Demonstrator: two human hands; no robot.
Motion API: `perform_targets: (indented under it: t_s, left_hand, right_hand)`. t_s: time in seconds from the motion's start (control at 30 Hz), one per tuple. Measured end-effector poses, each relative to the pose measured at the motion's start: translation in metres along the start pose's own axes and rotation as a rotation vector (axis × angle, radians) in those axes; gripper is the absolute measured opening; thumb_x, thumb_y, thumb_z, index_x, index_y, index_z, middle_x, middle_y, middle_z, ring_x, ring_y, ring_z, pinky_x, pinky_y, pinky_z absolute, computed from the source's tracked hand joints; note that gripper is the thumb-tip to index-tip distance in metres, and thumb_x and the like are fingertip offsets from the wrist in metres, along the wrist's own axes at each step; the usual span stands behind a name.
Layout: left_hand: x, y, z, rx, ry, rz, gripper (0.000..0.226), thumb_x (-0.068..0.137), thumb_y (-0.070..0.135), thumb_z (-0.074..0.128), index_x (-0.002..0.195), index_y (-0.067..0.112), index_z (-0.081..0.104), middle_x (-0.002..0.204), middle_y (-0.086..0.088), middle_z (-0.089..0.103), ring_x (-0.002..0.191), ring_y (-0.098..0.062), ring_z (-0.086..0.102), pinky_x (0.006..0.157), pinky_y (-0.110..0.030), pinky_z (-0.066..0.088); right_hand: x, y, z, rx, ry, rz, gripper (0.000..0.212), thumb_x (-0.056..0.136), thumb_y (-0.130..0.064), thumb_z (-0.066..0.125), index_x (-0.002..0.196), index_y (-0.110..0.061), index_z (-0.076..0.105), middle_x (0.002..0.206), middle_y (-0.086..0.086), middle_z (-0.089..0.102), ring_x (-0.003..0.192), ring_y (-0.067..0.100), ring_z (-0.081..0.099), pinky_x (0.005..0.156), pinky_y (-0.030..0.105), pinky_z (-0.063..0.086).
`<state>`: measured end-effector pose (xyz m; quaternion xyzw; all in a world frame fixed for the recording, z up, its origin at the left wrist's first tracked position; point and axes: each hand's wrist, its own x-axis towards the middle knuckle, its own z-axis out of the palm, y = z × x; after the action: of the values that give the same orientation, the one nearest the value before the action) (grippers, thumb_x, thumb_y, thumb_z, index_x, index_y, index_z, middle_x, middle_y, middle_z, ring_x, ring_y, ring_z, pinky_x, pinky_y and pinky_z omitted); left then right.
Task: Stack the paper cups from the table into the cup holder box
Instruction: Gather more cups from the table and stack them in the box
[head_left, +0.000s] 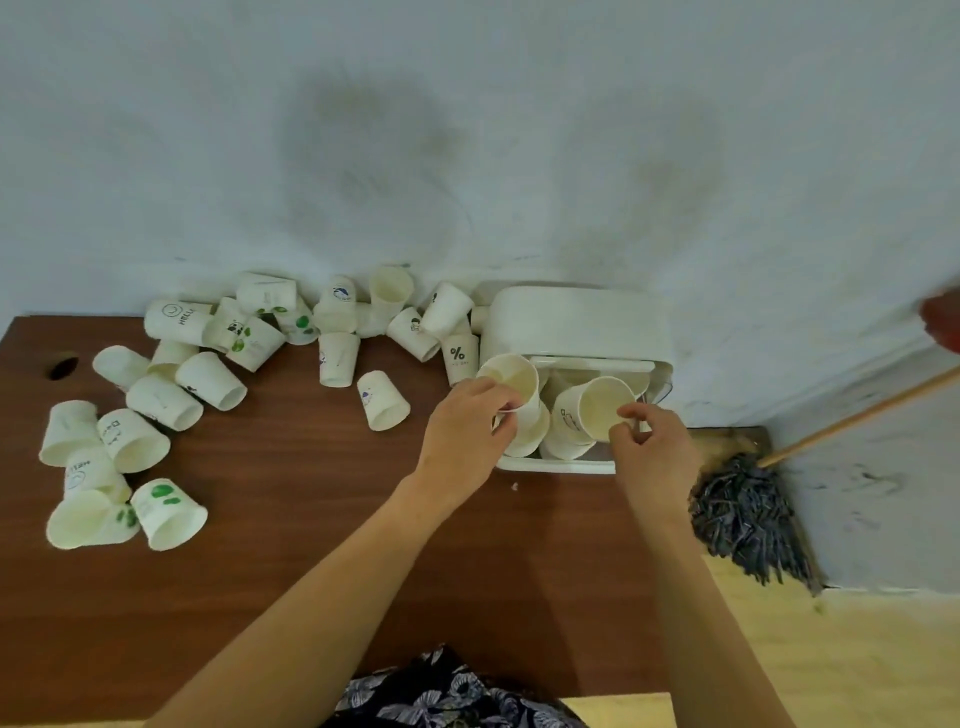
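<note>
judging by the spread, the job was barely begun: a few cups sat nested in the cup holder box (558, 464), where the left hand (467, 431) pinched one cup (511, 382) and the right hand (652, 441) pinched another cup (602, 405), while most loose cups (161, 400) lay across the table (311, 493).

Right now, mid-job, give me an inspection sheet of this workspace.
Surface: brown wooden table, round hole near its left edge.
Job's things: white cup holder box, lid up, two cup stacks inside; many loose paper cups on the table.
Clutter: small white scrap by the box.
Grippers: left hand grips the left stack's top cup; right hand pinches the right cup's rim.
Cables: nothing seen.
Surroundings: scuffed white wall; mop at right.
</note>
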<state>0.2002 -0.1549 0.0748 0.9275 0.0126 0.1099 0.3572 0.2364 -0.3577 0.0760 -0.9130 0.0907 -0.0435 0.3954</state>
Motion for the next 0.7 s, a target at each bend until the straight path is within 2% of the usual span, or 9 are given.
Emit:
perform_targets:
  t_s: [0.13,0.23,0.33,0.4,0.47,0.53,0.6,0.7]
  left_hand:
    - [0.001,0.008,0.022,0.037,-0.045,-0.036,0.013,0.088,0.015,0.065,0.1,0.017,0.069,0.095,0.006,0.063,0.088,-0.01,0.053,0.075,-0.022,0.044]
    - [0.001,0.009,0.037,0.097,-0.092,-0.069,0.015,0.09,0.019,0.062,0.104,0.017,0.067,0.098,0.006,0.062,0.094,-0.01,0.051,0.076,-0.018,0.038]
    - [0.002,0.006,0.047,0.133,-0.109,-0.1,0.012,0.091,0.023,0.061,0.101,0.019,0.066,0.094,0.008,0.06,0.092,-0.009,0.048,0.073,-0.018,0.036]
    - [0.004,0.003,0.052,0.155,-0.105,-0.108,0.009,0.091,0.022,0.062,0.097,0.019,0.068,0.093,0.008,0.061,0.09,-0.01,0.049,0.072,-0.022,0.04]
    - [0.006,0.002,0.058,0.179,-0.109,-0.12,0.011,0.092,0.021,0.059,0.097,0.018,0.069,0.093,0.006,0.062,0.089,-0.013,0.05,0.072,-0.025,0.044]
    - [0.009,0.0,0.063,0.185,-0.128,-0.135,0.013,0.093,0.019,0.058,0.097,0.016,0.07,0.093,0.004,0.063,0.088,-0.015,0.051,0.072,-0.03,0.048]
    - [0.011,-0.003,0.068,0.18,-0.16,-0.139,0.014,0.093,0.018,0.058,0.099,0.015,0.07,0.094,0.003,0.063,0.089,-0.015,0.051,0.074,-0.032,0.049]
    - [0.011,-0.007,0.068,0.175,-0.155,-0.142,0.014,0.092,0.019,0.059,0.1,0.016,0.069,0.095,0.005,0.063,0.089,-0.013,0.051,0.072,-0.026,0.046]
  right_hand:
    - [0.016,0.014,-0.005,-0.054,-0.078,0.01,0.022,0.086,-0.013,0.061,0.106,-0.017,0.068,0.093,-0.008,0.054,0.079,0.009,0.054,0.072,0.025,0.04]
    - [0.027,0.023,-0.002,-0.071,-0.192,0.004,0.024,0.087,-0.016,0.063,0.11,-0.018,0.067,0.095,-0.006,0.058,0.075,0.0,0.052,0.063,0.017,0.036]
    - [0.033,0.029,0.003,-0.06,-0.263,-0.009,0.024,0.088,-0.017,0.063,0.112,-0.017,0.067,0.105,-0.004,0.064,0.084,0.003,0.056,0.063,0.009,0.034]
    - [0.034,0.033,0.007,-0.041,-0.283,-0.023,0.023,0.088,-0.016,0.063,0.11,-0.017,0.067,0.107,-0.003,0.064,0.09,0.007,0.06,0.068,0.013,0.04]
    - [0.036,0.035,0.01,-0.047,-0.3,-0.041,0.021,0.087,-0.016,0.062,0.108,-0.018,0.067,0.105,-0.004,0.062,0.093,0.012,0.061,0.076,0.024,0.045]
    - [0.037,0.035,0.012,-0.074,-0.318,-0.053,0.022,0.087,-0.017,0.061,0.108,-0.02,0.067,0.102,-0.005,0.059,0.089,0.01,0.059,0.075,0.025,0.043]
    - [0.037,0.034,0.014,-0.105,-0.321,-0.069,0.022,0.088,-0.017,0.06,0.109,-0.021,0.066,0.101,-0.006,0.059,0.079,0.005,0.055,0.066,0.019,0.037]
    - [0.032,0.026,0.019,-0.104,-0.301,-0.104,0.021,0.09,-0.017,0.058,0.109,-0.02,0.066,0.107,-0.007,0.059,0.073,0.001,0.055,0.064,0.01,0.034]
